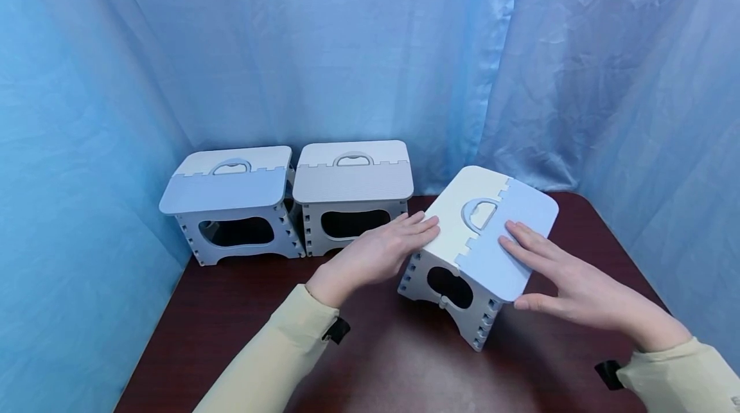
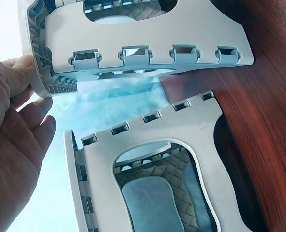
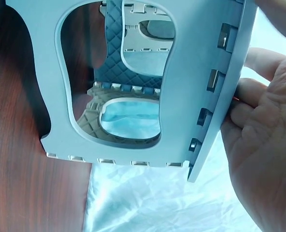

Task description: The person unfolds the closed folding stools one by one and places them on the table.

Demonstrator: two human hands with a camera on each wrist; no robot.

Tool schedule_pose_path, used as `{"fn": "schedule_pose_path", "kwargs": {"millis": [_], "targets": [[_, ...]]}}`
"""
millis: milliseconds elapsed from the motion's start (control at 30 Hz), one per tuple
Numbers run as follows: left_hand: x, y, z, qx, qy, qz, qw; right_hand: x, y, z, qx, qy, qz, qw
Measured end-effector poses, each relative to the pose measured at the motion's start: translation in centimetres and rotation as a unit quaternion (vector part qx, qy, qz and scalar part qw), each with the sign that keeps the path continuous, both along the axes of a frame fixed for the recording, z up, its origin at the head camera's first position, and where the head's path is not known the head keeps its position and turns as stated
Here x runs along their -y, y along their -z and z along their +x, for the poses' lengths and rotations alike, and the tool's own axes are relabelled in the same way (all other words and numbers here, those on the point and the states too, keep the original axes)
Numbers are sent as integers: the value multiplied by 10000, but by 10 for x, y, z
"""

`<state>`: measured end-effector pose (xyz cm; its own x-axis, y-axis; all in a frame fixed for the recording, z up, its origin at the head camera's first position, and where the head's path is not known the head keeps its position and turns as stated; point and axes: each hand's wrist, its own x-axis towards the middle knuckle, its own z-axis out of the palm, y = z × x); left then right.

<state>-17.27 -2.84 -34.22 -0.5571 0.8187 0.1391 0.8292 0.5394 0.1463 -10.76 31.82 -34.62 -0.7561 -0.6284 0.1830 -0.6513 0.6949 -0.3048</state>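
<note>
A folding step stool (image 1: 485,259) with a white and pale blue top and a loop handle stands at an angle on the right of the dark table. My left hand (image 1: 376,252) touches the left edge of its top, fingers stretched out. On the blue half of the top rest the fingertips of my right hand (image 1: 566,278), with its thumb near the front corner. Close up, the left wrist view has my left thumb at the rim of the stool (image 2: 147,38). In the right wrist view, the palm of my right hand (image 3: 268,106) faces the stool's top edge.
Two more unfolded stools stand side by side at the back: a white-and-blue one (image 1: 231,191) on the left and a white-and-grey one (image 1: 358,185) beside it. Pale blue curtains (image 1: 324,47) hang behind and along both sides of the dark reddish table (image 1: 243,329).
</note>
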Motion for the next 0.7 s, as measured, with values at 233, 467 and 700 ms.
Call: {"fn": "schedule_pose_path", "kwargs": {"millis": [233,467,700], "targets": [[1,-1,-4,-60,-67,-52,9999,5,3,-1,-148,70,-6,9999],[-3,-1,0,-124,-373,-165,9991,11,5,1,-408,290,51,9987],[-9,0,6,-349,-400,-274,9982,18,5,1,-454,421,77,9980]]}}
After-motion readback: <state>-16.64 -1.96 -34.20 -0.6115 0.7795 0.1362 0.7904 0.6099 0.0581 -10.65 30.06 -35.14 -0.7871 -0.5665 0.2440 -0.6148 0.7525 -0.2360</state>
